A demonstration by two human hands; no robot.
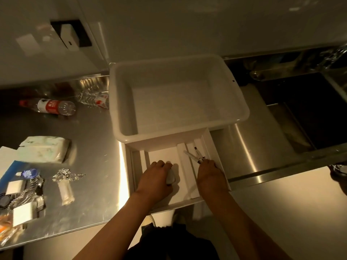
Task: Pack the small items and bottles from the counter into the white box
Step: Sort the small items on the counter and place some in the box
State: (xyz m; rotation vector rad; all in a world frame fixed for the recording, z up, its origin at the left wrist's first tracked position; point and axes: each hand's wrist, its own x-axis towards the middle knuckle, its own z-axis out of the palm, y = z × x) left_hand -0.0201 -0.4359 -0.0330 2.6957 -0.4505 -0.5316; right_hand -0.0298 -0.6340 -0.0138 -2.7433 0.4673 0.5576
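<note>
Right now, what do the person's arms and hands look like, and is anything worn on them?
Both forearms are bare up to the frame's edge: no sleeves in view. The left hand and the right hand show no gloves, and no watch, ring or bracelet that I can see. The light is dim, so small details could be missed.

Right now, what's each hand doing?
Left hand: closed over a small pale object in the white tray.
Right hand: holding two thin pens.
</note>
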